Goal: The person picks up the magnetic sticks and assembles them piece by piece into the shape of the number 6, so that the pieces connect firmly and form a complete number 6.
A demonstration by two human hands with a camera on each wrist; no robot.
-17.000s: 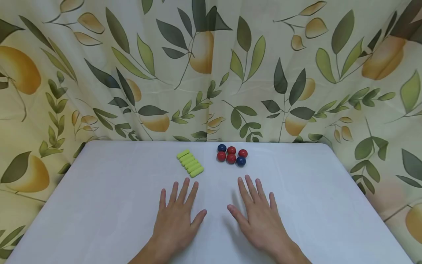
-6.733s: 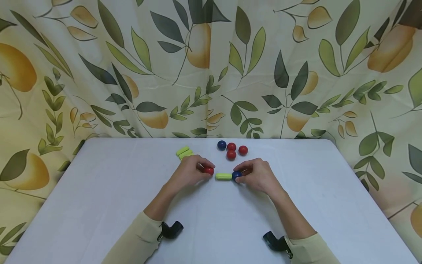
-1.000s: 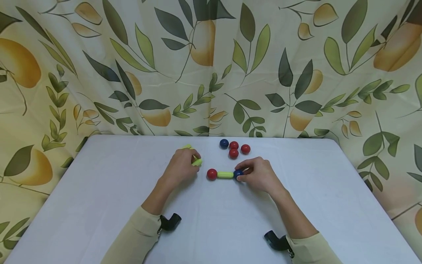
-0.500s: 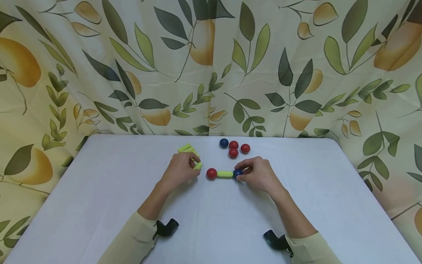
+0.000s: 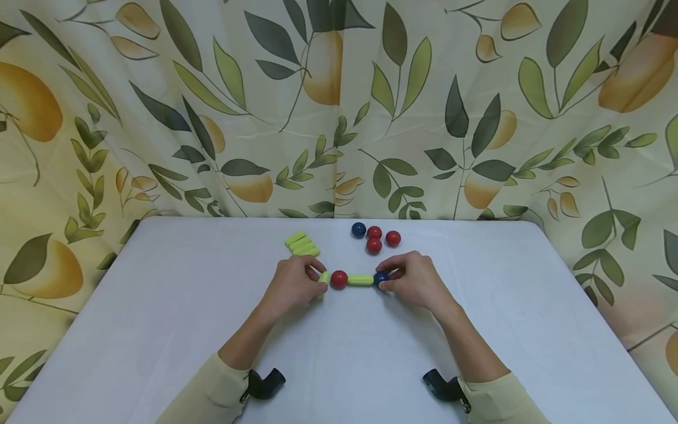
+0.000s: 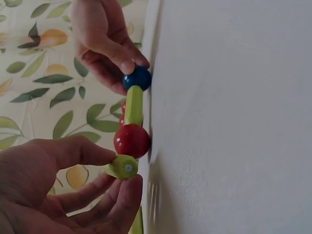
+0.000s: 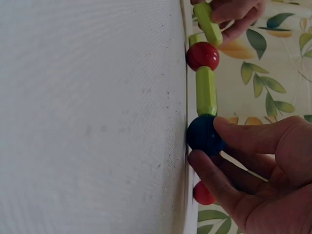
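Observation:
My left hand (image 5: 291, 284) pinches a short green rod (image 6: 122, 167) between thumb and fingertips; a small metal disc shows in its end. This rod is tilted close beside a red ball (image 5: 339, 280); whether they touch I cannot tell. From the red ball a second green rod (image 5: 361, 280) runs rightward to a dark blue ball (image 7: 204, 135), all in one line on the table. Thumb and fingers of my right hand (image 5: 418, 281) pinch that blue ball, covering part of it in the head view.
Several green rods (image 5: 302, 242) lie side by side behind my left hand. Farther back on the white table (image 5: 159, 306) sit another blue ball (image 5: 358, 229) and three red balls (image 5: 374, 246). A patterned curtain (image 5: 392, 135) hangs behind the table's far edge.
Earlier both hands lay flat, then joined a red ball, rod and blue ball. Within the last second my left hand drew a rod from the group toward the red ball; the right stayed put.

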